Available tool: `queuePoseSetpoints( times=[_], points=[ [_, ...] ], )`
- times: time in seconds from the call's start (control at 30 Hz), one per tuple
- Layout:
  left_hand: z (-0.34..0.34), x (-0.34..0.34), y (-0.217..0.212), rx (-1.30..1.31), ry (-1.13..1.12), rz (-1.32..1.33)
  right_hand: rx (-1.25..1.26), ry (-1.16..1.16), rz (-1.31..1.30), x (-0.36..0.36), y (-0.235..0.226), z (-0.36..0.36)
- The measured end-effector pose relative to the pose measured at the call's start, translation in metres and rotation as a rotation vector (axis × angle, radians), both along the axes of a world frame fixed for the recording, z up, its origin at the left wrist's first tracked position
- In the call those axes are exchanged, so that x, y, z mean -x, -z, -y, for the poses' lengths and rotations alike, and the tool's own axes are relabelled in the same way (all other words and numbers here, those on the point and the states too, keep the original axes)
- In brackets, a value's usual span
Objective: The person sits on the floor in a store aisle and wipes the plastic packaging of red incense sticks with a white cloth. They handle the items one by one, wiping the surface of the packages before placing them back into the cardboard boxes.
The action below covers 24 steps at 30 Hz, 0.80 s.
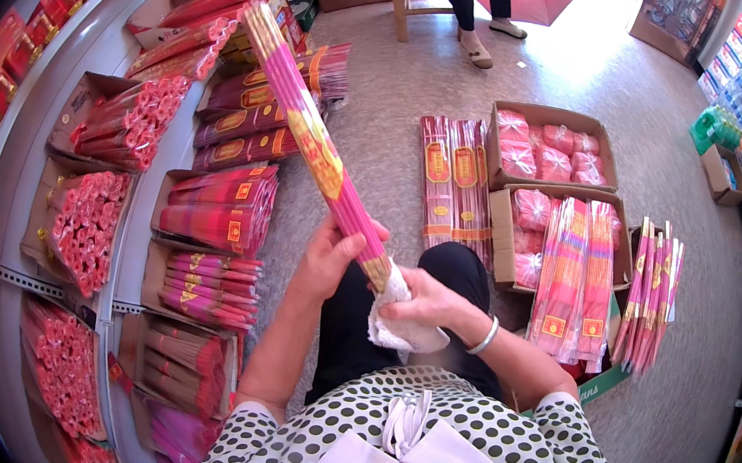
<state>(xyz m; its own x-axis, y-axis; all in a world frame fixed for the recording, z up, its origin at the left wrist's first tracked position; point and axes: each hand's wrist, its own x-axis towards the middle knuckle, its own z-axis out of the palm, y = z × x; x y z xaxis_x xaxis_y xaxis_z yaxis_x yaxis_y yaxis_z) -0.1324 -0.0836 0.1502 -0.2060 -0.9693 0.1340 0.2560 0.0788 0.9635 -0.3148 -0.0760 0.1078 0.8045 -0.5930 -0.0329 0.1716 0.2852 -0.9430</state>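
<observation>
A long bundle of incense sticks [309,134], pink with a yellow-and-red patterned band, slants from my lap up to the left. My left hand [331,256] is closed around its lower part. A crumpled white cloth [400,331] is in my right hand [426,299], which wraps it against the lower end of the bundle. That tip of the bundle is partly hidden by the cloth. Both hands are above my knees, in front of my dark trousers [345,322].
Shelves [123,227] at left hold boxes of red and pink incense bundles. On the floor ahead lie flat incense packs [454,182], a carton [616,184] of pink packages and more long bundles [654,288]. A seated person's legs [464,10] show far ahead. Stocked shelves line the right.
</observation>
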Motion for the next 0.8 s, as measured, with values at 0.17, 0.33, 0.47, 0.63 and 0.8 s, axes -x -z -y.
queuePoseSetpoints(
  times=[0.17,0.33,0.47,0.63,0.8],
  points=[
    [0.019,-0.011,-0.032,-0.017,-0.073,-0.091,-0.096,-0.123,0.069,0.007,0.031,-0.028],
    [0.024,-0.015,-0.031,0.056,-0.087,-0.03,-0.524,0.131,0.006,0.032,0.068,-0.036],
    [0.012,-0.009,-0.017,-0.049,-0.084,0.048,-0.808,0.323,0.681,0.043,0.049,-0.002],
    [-0.005,0.024,0.002,-0.043,-0.052,0.289,-0.583,0.703,0.83,0.037,-0.01,0.045],
    [-0.018,0.048,0.019,-0.01,0.002,0.381,-0.554,0.514,0.884,0.008,-0.004,0.042]
  ],
)
